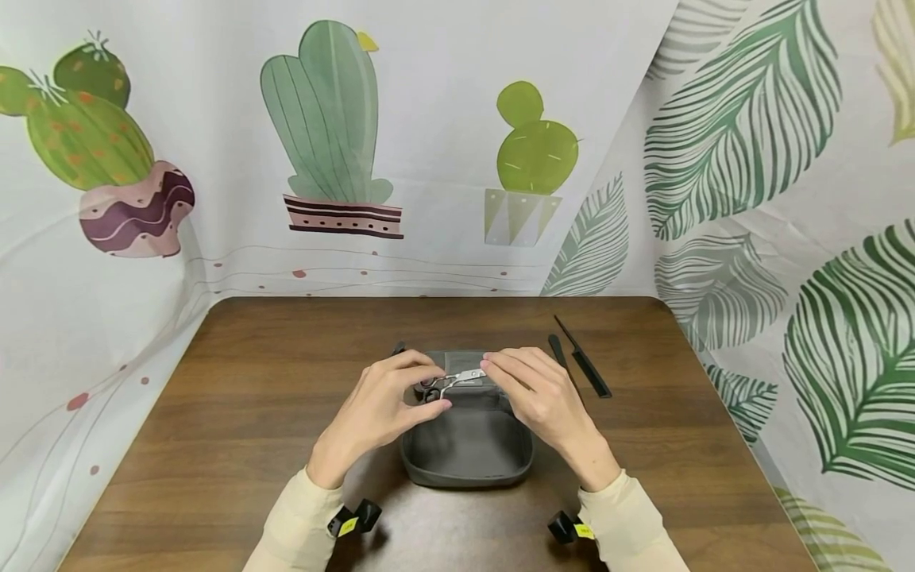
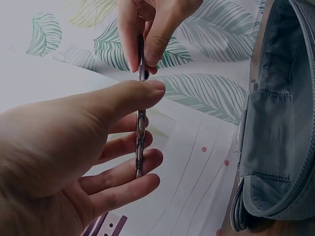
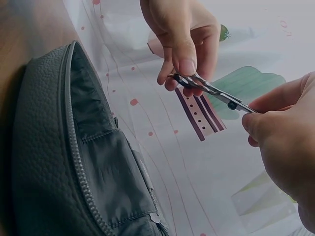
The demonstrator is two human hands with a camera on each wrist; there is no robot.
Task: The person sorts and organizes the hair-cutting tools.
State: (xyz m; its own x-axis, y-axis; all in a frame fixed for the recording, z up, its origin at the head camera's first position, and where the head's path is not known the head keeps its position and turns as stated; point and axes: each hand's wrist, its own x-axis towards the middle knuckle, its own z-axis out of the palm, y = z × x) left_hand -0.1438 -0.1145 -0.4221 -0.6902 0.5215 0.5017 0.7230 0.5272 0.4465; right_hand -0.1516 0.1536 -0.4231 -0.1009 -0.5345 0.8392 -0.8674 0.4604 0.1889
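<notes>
A pair of silver hair scissors (image 1: 468, 376) with dark finger rings is held level above an open dark grey zip case (image 1: 468, 481). My left hand (image 1: 382, 401) holds them at the ring end, with the thumb on one side and fingers on the other. The right hand (image 1: 539, 393) pinches the blade end between thumb and fingers, hiding the tips. In the right wrist view, the scissors (image 3: 221, 95) stretch between both hands, their blades close together. From the left wrist, the scissors (image 2: 141, 128) appear edge-on.
A black tail comb (image 1: 590, 372) lies on the brown table (image 1: 272, 373) at the back right. Beside it is a slim dark handle (image 1: 557, 348), partly covered by the right hand. The case's lid side has a pocket (image 3: 120, 177). Printed cloth hangs behind the table.
</notes>
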